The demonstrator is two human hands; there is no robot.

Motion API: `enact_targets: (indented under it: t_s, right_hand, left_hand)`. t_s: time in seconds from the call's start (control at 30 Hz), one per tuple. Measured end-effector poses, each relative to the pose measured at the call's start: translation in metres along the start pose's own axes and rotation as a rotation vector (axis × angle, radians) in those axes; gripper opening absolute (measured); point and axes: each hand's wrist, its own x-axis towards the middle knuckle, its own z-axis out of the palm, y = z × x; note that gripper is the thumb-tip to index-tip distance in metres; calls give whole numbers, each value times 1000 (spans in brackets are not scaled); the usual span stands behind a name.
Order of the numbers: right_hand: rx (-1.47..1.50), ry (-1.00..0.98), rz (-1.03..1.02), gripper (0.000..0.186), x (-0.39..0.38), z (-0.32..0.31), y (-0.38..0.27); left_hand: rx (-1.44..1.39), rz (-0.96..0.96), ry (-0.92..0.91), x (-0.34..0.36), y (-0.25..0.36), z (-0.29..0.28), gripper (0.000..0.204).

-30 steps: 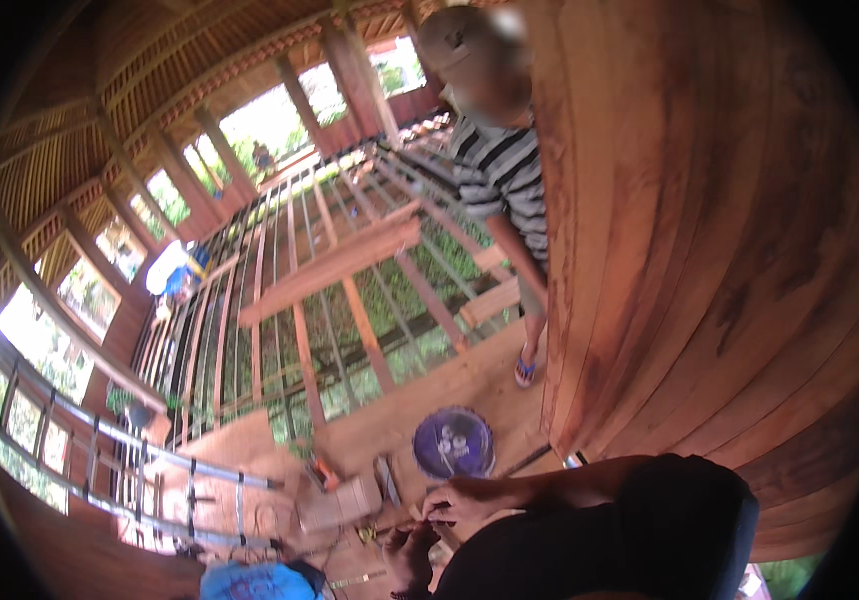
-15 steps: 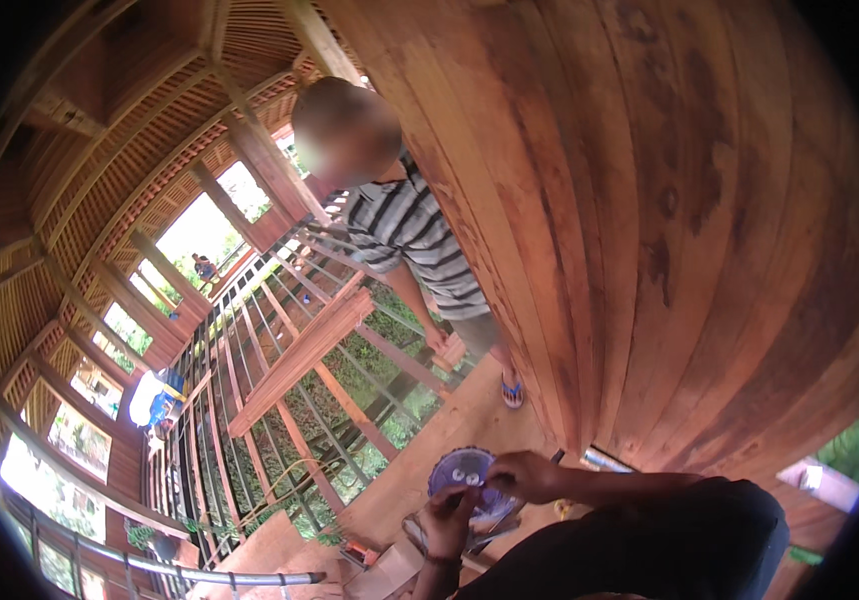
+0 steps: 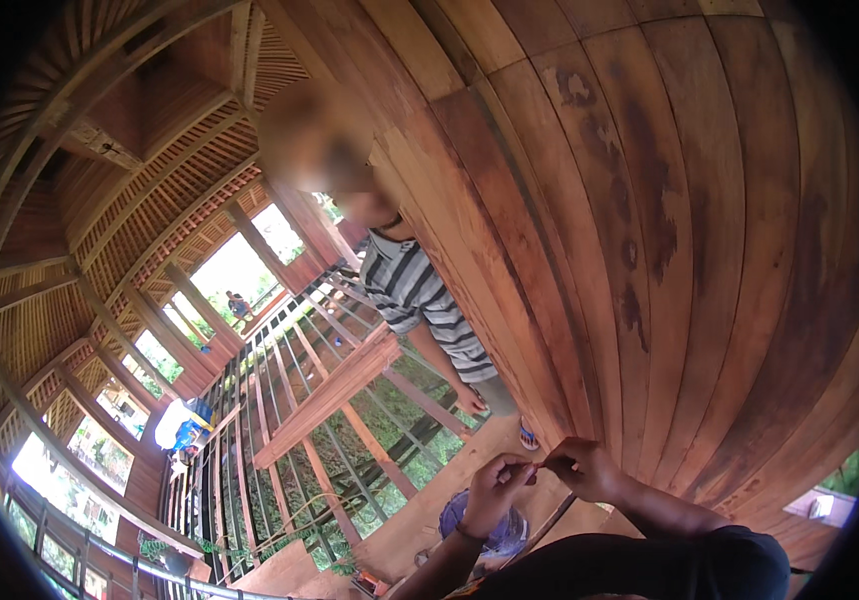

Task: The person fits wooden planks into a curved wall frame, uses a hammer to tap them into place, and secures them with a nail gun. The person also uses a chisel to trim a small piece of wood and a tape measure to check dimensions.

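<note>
My left hand (image 3: 493, 492) and my right hand (image 3: 585, 468) are raised close together in front of the wooden wall, fingertips almost touching. Both are closed in a pinch. Something tiny may be between the fingertips, too small to name. Below and behind my left hand stands a purple round tub (image 3: 455, 512), partly covered by my wrist and arm. The plank wall (image 3: 649, 260) rises just beyond my right hand, with dark stains on its boards.
A person in a striped shirt (image 3: 429, 310) stands by the wall's left edge. To the left, an open floor frame of beams (image 3: 374, 450) has gaps with greenery below; planks (image 3: 334, 395) lie across it. A metal pipe (image 3: 164, 568) runs along the lower left.
Both hands have risen from over the tub and moved right, toward the wall, still pinched together. My view has shifted, and the person's arm hangs lower beside the wall.
</note>
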Motion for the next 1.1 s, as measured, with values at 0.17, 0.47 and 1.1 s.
enact_targets:
  t_s: [0.17, 0.47, 1.1]
  right_hand:
    - [16, 141, 7, 10, 27, -43, -12]
    - [216, 157, -87, 16, 76, -90, -30]
    - [-105, -51, -536, 16, 155, -162, -106]
  left_hand:
    - [-75, 141, 67, 51, 39, 33, 14]
    - [-536, 307, 243, 86, 97, 35, 6]
    - [599, 443, 228, 108, 197, 54, 14]
